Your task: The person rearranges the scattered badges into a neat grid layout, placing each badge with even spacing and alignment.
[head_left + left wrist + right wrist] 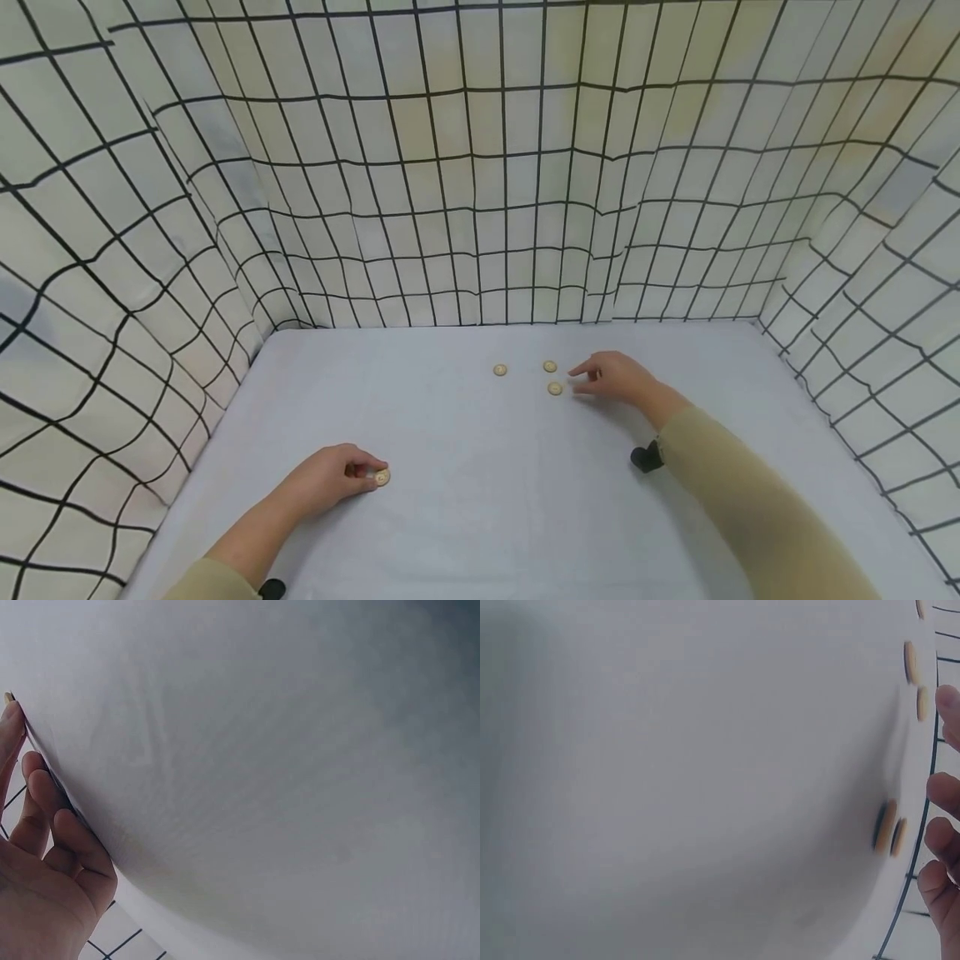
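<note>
In the head view my left hand (330,482) is at the front left of the white table, its thumb and index finger pinching a small round wooden disc (382,477) with a faint mark on its face. Only a sliver of it shows at the fingertips in the left wrist view. Farther back, my right hand (617,379) hovers low with fingers apart and nothing visible between them. Just left of its fingertips lie two similar discs, a rear disc (550,366) and a front disc (555,388). In the right wrist view, two more discs (884,826) lie near the fingers, hidden from the head view.
Another disc (500,369) lies farther left along the back of the table. White cloth walls with a black grid net (480,183) close off the back and both sides. The table cloth (465,500) is smooth and white.
</note>
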Motion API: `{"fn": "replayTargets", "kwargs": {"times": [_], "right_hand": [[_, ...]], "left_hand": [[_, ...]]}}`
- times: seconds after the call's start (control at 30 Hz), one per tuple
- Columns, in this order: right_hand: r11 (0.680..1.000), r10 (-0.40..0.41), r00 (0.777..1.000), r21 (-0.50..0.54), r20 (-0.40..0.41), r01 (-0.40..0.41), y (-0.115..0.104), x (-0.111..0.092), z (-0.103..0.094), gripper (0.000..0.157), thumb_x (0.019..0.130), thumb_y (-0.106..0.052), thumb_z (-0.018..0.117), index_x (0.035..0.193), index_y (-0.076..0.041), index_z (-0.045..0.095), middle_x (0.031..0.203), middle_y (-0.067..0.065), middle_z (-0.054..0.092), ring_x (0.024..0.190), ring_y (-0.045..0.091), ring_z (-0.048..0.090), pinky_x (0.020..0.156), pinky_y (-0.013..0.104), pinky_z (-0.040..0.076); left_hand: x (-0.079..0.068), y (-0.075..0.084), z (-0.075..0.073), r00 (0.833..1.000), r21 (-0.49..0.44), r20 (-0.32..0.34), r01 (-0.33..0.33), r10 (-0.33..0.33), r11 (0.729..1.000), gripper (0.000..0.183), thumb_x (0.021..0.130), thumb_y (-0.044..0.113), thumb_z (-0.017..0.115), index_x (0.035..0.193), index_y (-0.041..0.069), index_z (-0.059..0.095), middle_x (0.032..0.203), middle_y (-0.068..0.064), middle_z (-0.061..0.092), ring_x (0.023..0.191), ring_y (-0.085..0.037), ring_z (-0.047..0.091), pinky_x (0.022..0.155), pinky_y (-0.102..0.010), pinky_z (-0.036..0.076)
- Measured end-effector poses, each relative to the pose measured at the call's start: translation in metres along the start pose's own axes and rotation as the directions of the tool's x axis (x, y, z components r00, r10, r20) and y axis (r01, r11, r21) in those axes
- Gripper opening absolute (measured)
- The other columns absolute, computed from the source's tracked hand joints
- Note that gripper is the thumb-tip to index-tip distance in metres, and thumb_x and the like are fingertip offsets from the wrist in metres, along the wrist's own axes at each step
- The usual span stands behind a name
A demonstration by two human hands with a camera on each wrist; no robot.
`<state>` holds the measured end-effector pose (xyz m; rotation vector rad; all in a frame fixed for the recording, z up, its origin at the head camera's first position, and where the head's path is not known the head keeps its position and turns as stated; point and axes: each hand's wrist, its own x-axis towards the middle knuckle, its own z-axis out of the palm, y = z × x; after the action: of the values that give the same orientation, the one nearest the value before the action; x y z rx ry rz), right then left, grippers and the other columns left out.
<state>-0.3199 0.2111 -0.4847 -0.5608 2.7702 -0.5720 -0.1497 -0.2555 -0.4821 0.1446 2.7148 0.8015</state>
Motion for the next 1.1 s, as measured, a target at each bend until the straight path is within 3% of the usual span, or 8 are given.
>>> {"fn": "replayTargets", "kwargs": {"times": [0.4,0.63,0.9,1.1], "right_hand": [[0.995,0.090,0.995,0.048,-0.032,-0.088,0.035,-0.026,-0.015,0.043,0.086,-0.043,0.076,0.122,-0.019,0.072,0.089,0.000,0.060,0.084,0.020,0.050,0.068,0.035,0.042],[0.988,0.127,0.992,0.092,-0.013,-0.125,0.037,-0.031,-0.015,0.047,0.084,-0.047,0.076,0.120,-0.017,0.073,0.094,0.002,0.061,0.087,0.022,0.051,0.072,0.036,0.044],[0.988,0.119,0.993,0.094,0.011,-0.120,0.039,-0.028,-0.011,0.040,0.085,-0.038,0.078,0.118,-0.017,0.074,0.098,0.002,0.063,0.092,0.022,0.055,0.083,0.041,0.047],[0.989,0.112,0.994,0.095,0.012,-0.113,0.039,-0.025,-0.010,0.038,0.086,-0.036,0.077,0.117,-0.015,0.074,0.099,0.001,0.064,0.092,0.021,0.056,0.084,0.042,0.047]], "left_hand": [[0.000,-0.001,0.000,1.000,0.008,0.001,-0.017,0.017,1.000,0.023,0.086,0.029,0.078,0.108,0.024,0.077,0.086,0.007,0.056,0.081,-0.014,0.048,0.073,-0.035,0.041],[-0.001,-0.002,0.000,1.000,-0.001,-0.001,-0.006,0.006,1.000,0.023,0.085,0.029,0.078,0.108,0.026,0.077,0.086,0.007,0.056,0.080,-0.013,0.048,0.072,-0.035,0.041],[-0.001,-0.003,0.000,1.000,-0.003,-0.006,0.009,-0.009,1.000,0.022,0.085,0.027,0.078,0.107,0.027,0.077,0.084,0.007,0.055,0.080,-0.014,0.048,0.071,-0.034,0.040],[0.000,-0.005,0.001,1.000,0.000,-0.005,-0.011,0.011,1.000,0.021,0.085,0.026,0.079,0.106,0.026,0.077,0.083,0.006,0.054,0.079,-0.014,0.048,0.071,-0.034,0.040]]}}
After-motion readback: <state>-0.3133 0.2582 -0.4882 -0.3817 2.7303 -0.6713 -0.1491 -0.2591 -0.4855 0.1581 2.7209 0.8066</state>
